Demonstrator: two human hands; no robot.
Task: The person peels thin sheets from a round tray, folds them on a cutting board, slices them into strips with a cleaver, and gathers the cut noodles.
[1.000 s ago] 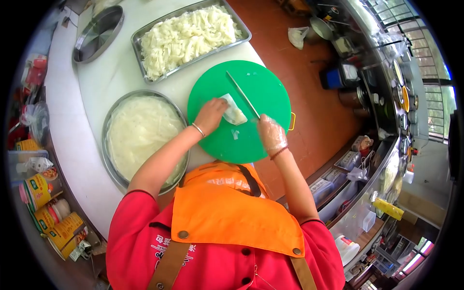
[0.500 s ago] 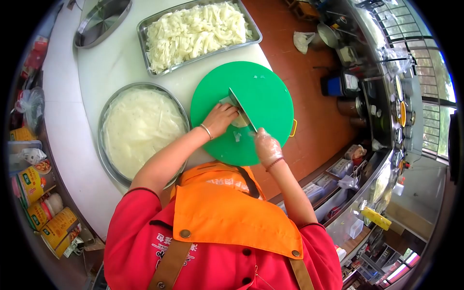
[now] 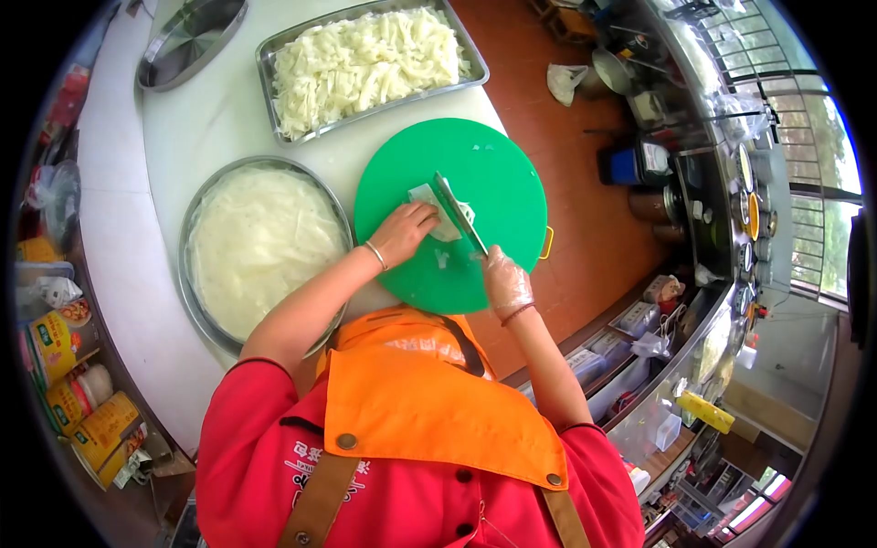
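Slice [image 3: 468, 212] now shows past your knife [image 3: 454, 200], so cutting's progressing; right hand [image 3: 508, 285] clamped on it, left hand [image 3: 406, 234] at sheet [image 3: 444, 228], grip unclear.

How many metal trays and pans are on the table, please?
3: a rectangular tray beyond the green board, a round pan left of it, another pan at the upper left; others may be out of frame.
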